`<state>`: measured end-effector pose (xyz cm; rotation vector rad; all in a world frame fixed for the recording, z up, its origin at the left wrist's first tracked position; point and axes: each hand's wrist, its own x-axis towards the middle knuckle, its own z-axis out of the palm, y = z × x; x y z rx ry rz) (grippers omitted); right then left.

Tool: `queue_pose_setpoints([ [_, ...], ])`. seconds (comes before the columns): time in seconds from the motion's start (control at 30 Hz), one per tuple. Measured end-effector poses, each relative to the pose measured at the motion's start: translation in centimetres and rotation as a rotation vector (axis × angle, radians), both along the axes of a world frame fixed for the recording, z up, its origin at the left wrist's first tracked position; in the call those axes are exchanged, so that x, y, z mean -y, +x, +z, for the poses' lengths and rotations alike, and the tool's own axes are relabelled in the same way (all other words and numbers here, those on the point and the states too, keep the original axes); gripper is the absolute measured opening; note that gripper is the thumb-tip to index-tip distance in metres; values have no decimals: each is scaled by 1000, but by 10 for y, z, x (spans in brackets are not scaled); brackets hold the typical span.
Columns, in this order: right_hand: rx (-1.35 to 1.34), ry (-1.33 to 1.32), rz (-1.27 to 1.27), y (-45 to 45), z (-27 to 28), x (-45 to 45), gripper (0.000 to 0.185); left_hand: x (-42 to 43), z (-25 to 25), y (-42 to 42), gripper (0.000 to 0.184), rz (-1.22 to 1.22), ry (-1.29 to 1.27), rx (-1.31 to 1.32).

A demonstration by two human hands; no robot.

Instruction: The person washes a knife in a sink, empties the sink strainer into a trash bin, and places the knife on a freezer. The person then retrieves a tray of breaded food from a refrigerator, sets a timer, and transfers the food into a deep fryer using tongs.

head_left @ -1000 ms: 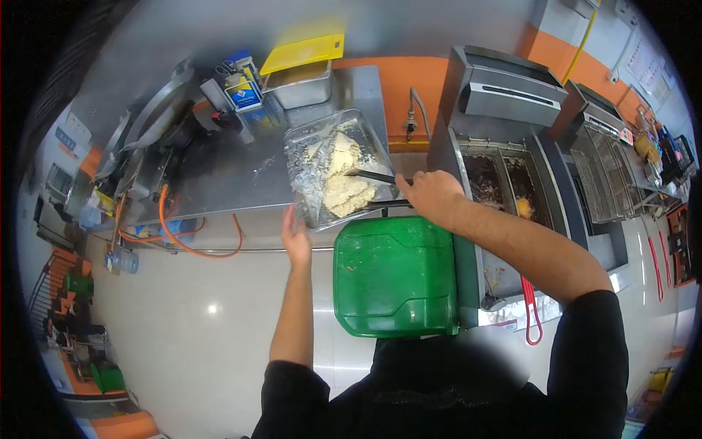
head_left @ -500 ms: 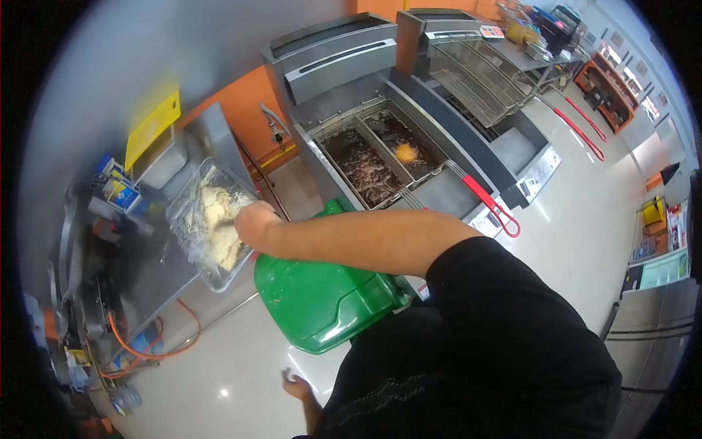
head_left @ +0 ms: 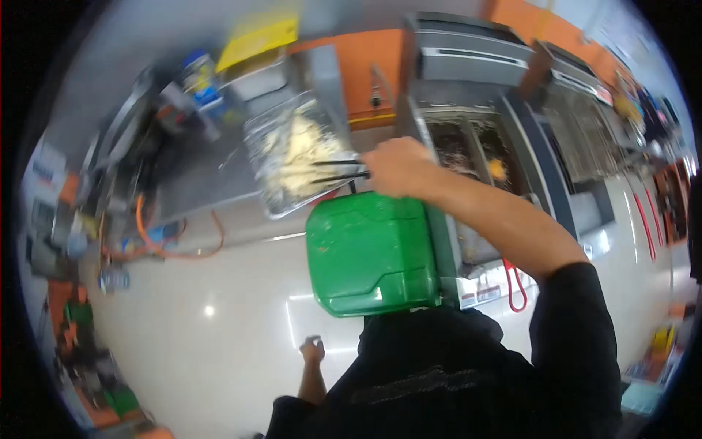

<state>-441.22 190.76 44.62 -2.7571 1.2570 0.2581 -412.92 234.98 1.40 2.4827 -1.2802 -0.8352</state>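
Note:
In my right hand [head_left: 401, 167] is a pair of tongs [head_left: 338, 170] with two dark, slightly parted arms, blurred by motion. Their tips lie over a clear tray [head_left: 276, 208] that holds a pale, lumpy, batter-like mass [head_left: 303, 143]. My right forearm crosses above the green bin lid [head_left: 373, 256] and partly hides the fryer. Low at my side, away from any object, hangs my left hand [head_left: 313, 349], its fingers loosely bent and apart with nothing in them.
Right of the bin stands a deep fryer [head_left: 475, 62] with dark oil and a golden piece [head_left: 499, 170] in it. A red basket handle [head_left: 516, 285] sticks out in front. Behind the tray are a metal container [head_left: 256, 82] and a yellow board [head_left: 259, 42]. An orange hose [head_left: 217, 234] hangs below the counter.
My view has swung left, so the tray and fryer appear farther right. My right hand has drawn back from the tray toward the fryer, bringing the tongs into sight.

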Motion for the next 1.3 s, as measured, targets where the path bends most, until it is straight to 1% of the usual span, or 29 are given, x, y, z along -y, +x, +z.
queue_pose_setpoints([
  [0.07, 88, 51, -59, -9, 4, 0, 38, 6, 12, -2, 20, 49, -45, 1],
  [0.17, 129, 245, -138, -9, -2, 7, 45, 4, 18, -5, 20, 77, 15, 13],
  [0.23, 174, 295, -154, -7, -20, 19, 47, -1, 20, -9, 20, 94, 66, 0],
  [0.27, 199, 321, -166, -4, -29, 24, 49, -5, 13, -8, 21, 79, 81, 12],
  [0.33, 213, 282, -206, 3, -41, 29, 51, -14, 2, -7, 21, 77, 143, -12],
  [0.37, 220, 263, -229, 6, -48, 32, 52, -13, 7, -9, 20, 80, 168, -18],
  [0.43, 225, 305, -217, 12, -75, 47, 54, -18, 3, -11, 20, 65, 130, 0],
  [0.47, 227, 327, -211, 16, -77, 50, 55, -19, 4, -11, 19, 56, 112, 8],
  [0.6, 338, 356, -266, 15, -79, 51, 46, -18, 6, -12, 25, 32, 161, 89],
  [0.7, 393, 408, -285, 9, -72, 51, 42, -17, 7, -9, 25, 45, 161, 46],
  [0.77, 419, 451, -288, 5, -70, 51, 42, -16, 7, -9, 21, 51, 130, 28],
  [0.87, 510, 380, -237, 1, -72, 46, 41, -13, 5, -6, 19, 31, 68, 44],
  [1.0, 528, 381, -300, 2, -62, 19, 45, -12, 4, -6, 19, 35, 47, 47],
  [1.07, 516, 325, -327, 4, -63, 7, 47, -11, 6, -9, 20, 54, 99, 35],
  [1.1, 515, 291, -323, 6, -75, 7, 50, -10, 8, -8, 20, 62, 124, 31],
  [1.23, 497, 275, -314, 13, -89, -3, 53, -8, 13, -7, 21, 57, 163, -1],
  [1.3, 574, 270, -297, 15, -93, -5, 54, -6, 13, -7, 22, 45, 188, 25],
])
